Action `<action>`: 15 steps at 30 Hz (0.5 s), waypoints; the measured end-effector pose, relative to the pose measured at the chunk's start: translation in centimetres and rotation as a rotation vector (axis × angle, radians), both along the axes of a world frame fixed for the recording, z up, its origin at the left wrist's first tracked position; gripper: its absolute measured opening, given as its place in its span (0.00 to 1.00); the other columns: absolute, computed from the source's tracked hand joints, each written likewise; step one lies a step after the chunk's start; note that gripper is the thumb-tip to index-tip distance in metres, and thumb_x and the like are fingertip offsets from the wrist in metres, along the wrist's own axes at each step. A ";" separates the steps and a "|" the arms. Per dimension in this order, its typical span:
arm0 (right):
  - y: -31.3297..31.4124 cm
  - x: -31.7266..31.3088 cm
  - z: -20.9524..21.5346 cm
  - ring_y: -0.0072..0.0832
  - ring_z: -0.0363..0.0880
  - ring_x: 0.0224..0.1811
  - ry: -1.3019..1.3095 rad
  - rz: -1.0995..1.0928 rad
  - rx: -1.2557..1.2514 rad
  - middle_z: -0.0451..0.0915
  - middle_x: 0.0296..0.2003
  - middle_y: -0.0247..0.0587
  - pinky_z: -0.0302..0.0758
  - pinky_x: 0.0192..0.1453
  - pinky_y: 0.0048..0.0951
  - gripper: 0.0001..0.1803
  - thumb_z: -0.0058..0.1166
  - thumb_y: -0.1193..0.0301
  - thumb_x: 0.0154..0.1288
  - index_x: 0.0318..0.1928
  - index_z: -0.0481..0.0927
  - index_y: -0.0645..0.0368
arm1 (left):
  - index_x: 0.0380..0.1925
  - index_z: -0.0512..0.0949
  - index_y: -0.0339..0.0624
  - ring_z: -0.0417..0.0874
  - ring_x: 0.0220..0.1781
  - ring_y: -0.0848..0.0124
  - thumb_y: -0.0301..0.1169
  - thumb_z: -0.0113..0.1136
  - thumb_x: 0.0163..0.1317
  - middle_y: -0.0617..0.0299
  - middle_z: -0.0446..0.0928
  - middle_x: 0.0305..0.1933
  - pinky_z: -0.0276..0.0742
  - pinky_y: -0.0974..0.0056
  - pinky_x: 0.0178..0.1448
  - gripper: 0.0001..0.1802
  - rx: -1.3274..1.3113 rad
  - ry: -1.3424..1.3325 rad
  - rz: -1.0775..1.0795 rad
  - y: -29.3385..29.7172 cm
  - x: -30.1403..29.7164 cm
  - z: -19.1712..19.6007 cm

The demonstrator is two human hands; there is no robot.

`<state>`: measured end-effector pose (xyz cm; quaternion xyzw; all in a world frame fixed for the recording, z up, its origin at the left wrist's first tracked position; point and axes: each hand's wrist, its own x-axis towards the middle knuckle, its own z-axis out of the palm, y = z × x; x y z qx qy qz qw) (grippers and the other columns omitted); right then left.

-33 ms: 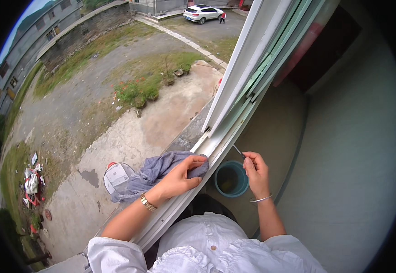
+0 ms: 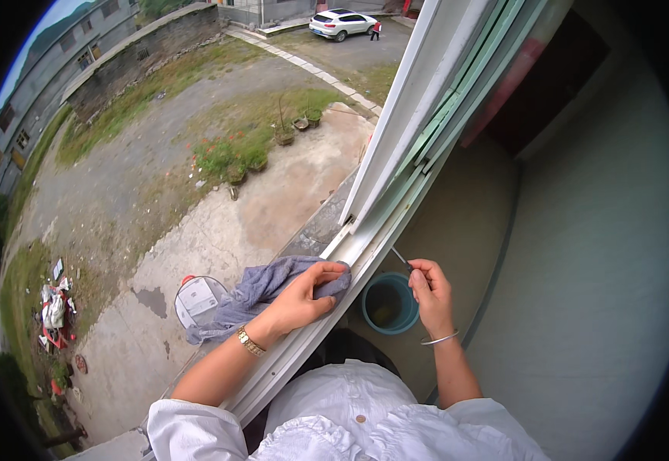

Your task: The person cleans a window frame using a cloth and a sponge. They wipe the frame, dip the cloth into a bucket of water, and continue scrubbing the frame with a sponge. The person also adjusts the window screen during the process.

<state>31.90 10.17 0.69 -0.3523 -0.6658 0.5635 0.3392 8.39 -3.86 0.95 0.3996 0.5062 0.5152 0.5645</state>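
On the white window sill track (image 2: pixel 273 373), my left hand (image 2: pixel 303 300) grips the bunched end of a grey-purple cloth (image 2: pixel 261 288), its fingers curled over the fabric. The rest of the cloth drapes across the outer ledge. My right hand (image 2: pixel 433 296) is on the room side, thumb and fingers closed on a thin screwdriver (image 2: pixel 400 256). Its slim metal shaft points up-left toward the inner edge of the track, and most of the dark handle is hidden in my fingers. I cannot tell whether the tip touches the frame.
Below my right hand a light-blue bucket (image 2: pixel 390 303) stands on the floor, with something yellowish inside. White-framed sliding panes (image 2: pixel 419 100) rise beyond the track. Outside, well below, are flowering pots (image 2: pixel 223 157), a heap of rubbish (image 2: pixel 54 311), a white car (image 2: pixel 342 24) and a person (image 2: pixel 376 31).
My right hand and the screwdriver have shifted very slightly toward the left. My left hand and the cloth look the same.
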 end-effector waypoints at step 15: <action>0.7 0.2 -0.4 0.15 0.75 0.35 0.070 -0.080 0.061 0.78 0.33 0.30 0.73 0.42 0.18 0.11 0.59 0.73 0.70 0.49 0.77 0.63 | 0.66 0.66 0.40 0.72 0.70 0.61 0.14 0.49 0.58 0.50 0.71 0.66 0.71 0.59 0.68 0.33 0.258 0.742 -0.096 7.0 0.5 1.0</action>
